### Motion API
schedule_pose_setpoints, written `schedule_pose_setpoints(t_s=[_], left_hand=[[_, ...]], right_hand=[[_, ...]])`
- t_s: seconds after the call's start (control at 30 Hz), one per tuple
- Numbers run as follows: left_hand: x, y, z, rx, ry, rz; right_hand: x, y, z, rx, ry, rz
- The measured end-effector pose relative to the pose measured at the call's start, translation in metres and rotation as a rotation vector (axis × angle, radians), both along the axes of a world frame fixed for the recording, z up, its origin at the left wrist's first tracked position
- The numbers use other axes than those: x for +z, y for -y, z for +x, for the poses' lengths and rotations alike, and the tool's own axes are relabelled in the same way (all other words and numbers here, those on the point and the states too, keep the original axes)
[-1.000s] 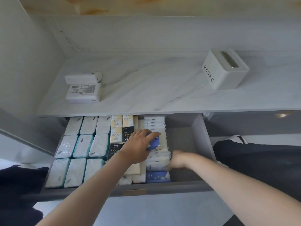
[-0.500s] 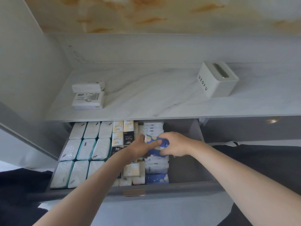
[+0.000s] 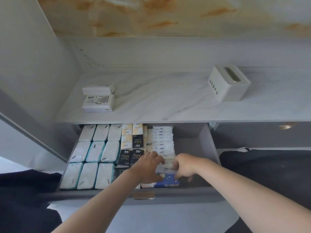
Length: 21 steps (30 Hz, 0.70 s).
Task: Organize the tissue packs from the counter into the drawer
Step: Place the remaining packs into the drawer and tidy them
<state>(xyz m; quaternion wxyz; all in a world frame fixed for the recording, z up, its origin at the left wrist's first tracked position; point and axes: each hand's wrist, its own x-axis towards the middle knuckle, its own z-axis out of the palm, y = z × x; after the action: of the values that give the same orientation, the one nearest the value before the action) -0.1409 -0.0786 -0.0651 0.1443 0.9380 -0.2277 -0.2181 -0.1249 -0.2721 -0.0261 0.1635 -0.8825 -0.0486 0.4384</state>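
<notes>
In the drawer [image 3: 207, 148], left hand [image 3: 149, 167] and right hand [image 3: 185, 165], now lower, both grip a pack [image 3: 165, 168], wedging it into the row [image 3: 162, 140]; 2 counter packs [image 3: 98, 98] wait.

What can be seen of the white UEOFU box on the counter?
The white box is squarish with rounded edges, matte, plastic by its look. Dark letters UEOFU run down one side face; a long dark slot opens its top. It stands upright, turned at an angle, at the right of the marbled counter, touching nothing else.
</notes>
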Motion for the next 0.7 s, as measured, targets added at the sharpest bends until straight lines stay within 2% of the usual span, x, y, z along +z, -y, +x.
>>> schedule_pose_setpoints(t_s=[0.07,0.17,0.3,0.47,0.63,0.7], left_hand=[[0.0,0.001,0.0,0.002,0.019,-0.011],[0.0,0.004,-0.002,-0.061,0.048,0.081],[-0.002,0.01,-0.007,-0.128,0.172,0.204],[-0.003,0.008,-0.003,-0.1,0.152,0.161],[-0.001,0.006,-0.001,-0.099,0.069,0.144],[0.003,0.005,0.004,-0.061,0.04,0.091]], right_hand=[[-0.003,0.005,0.0,-0.055,-0.01,-0.066],[-0.015,0.002,-0.005,-0.085,-0.103,-0.09],[-0.017,-0.004,-0.006,-0.072,-0.07,-0.143],[-0.017,-0.006,-0.006,-0.105,-0.049,-0.135],[-0.009,-0.011,-0.008,-0.032,-0.005,-0.175],[0.003,-0.008,0.003,-0.016,0.07,-0.204]])
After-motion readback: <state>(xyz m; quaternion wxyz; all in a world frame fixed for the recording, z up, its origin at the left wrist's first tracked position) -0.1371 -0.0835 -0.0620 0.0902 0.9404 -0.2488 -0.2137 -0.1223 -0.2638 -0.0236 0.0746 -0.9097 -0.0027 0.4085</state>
